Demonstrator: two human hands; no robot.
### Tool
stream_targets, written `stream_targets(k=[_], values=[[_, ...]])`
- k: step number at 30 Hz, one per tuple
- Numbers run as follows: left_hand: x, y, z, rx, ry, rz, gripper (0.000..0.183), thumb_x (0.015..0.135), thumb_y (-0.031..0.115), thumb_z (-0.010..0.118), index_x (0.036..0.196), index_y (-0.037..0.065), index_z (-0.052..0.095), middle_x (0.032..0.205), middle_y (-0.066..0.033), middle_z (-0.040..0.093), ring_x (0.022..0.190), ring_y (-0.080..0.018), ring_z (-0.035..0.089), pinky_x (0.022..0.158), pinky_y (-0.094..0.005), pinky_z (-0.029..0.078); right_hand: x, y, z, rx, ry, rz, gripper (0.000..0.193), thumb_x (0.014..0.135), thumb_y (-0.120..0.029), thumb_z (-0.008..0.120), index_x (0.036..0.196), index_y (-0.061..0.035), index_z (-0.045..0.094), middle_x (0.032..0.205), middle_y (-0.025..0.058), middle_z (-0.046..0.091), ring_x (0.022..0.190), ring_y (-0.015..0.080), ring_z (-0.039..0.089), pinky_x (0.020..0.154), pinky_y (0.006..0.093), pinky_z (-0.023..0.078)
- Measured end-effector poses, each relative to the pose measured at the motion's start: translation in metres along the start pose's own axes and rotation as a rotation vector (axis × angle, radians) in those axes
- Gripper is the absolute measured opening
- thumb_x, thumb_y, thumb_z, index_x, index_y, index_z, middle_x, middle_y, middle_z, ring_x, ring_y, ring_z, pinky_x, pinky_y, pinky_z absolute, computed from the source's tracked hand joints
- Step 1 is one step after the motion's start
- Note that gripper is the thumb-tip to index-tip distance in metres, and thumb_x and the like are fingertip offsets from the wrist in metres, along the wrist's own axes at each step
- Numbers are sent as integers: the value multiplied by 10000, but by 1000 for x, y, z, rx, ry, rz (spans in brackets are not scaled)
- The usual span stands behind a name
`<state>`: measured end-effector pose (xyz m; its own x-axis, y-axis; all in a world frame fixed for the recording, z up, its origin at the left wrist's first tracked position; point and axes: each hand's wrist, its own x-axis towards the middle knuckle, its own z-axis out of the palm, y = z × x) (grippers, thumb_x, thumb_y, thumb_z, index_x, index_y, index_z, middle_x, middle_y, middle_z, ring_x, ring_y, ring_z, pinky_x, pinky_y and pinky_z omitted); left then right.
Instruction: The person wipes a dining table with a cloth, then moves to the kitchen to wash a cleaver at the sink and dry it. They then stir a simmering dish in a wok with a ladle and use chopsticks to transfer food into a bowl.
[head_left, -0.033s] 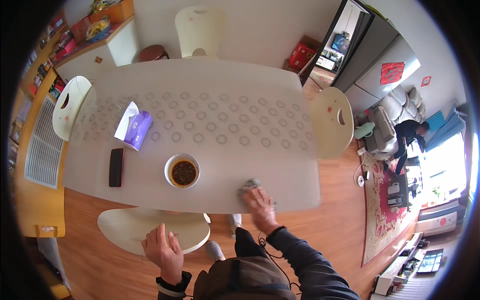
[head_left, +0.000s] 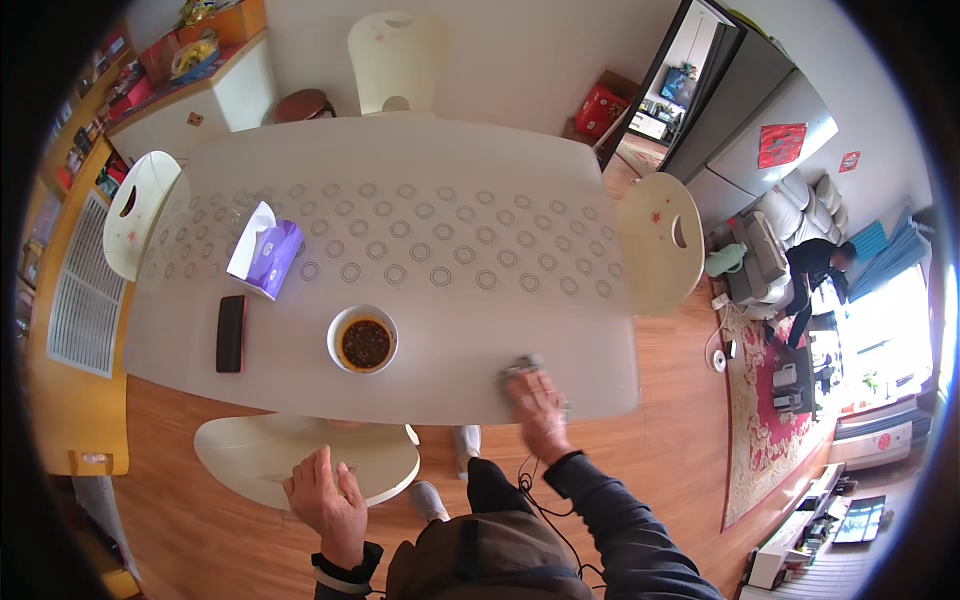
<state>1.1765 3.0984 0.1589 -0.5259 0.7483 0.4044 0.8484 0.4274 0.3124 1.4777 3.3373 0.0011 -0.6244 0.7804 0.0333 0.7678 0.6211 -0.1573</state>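
Beneath our right hand (head_left: 542, 405), on the table (head_left: 440, 385), lies the cloth (head_left: 521, 367); whether the fingers clamp it, we cannot tell. Our left hand (head_left: 328, 505) is empty, thumb and fingers apart. Left of the right-hand grip stands the bowl (head_left: 334, 339); a wide leftward sweep could knock it and spill the dark liquid (head_left: 366, 344)

I log one shift between my two frames: the right hand (head_left: 541, 402) has slid sideways along the near edge of the table (head_left: 450, 390), now nearer to the near right corner. The grey cloth (head_left: 519, 371) under its fingers has gone with it, widening the gap to the bowl (head_left: 392, 340). I record the dark sleeve (head_left: 620, 515) displaced rightward too, just beyond that edge.
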Motion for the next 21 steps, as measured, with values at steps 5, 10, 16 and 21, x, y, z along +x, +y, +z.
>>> stream_targets(k=[5, 10, 16, 21], values=[[-3, 5, 0, 19, -19, -4, 308, 945, 102, 628, 1227, -22, 648, 1057, -163, 681, 929, -380, 627, 848, -498, 462, -22, 145, -14, -5, 152, 607, 598, 1020, -209, 643, 1593, -160, 482, 1718, 112, 359, 1583, 408, 296, 1224, 626, 276], [1, 10, -1, 53, -12, -11, 305, 949, 125, 612, 1212, -23, 656, 1043, -166, 682, 921, -380, 631, 837, -499, 456, 40, 142, -6, 64, 102, 704, 644, 1036, -276, 636, 1632, -148, 428, 1772, 106, 268, 1626, 389, 208, 1239, 608, 245], [1, 12, -4, 80, -14, -14, 270, 944, 130, 586, 1161, 0, 680, 972, -136, 700, 925, -353, 659, 818, -482, 451, 140, -12, 15, 104, 133, 134, 564, 1015, -200, 620, 1567, -141, 516, 1686, 108, 408, 1586, 381, 293, 1203, 590, 277], [5, 15, -6, 102, -56, -32, 264, 944, 140, 604, 1158, 14, 692, 988, -122, 715, 930, -353, 667, 829, -472, 465, 142, -121, 20, 293, 156, -286, 575, 917, -77, 609, 1488, -144, 596, 1613, 92, 492, 1546, 349, 373, 1174, 571, 341]])
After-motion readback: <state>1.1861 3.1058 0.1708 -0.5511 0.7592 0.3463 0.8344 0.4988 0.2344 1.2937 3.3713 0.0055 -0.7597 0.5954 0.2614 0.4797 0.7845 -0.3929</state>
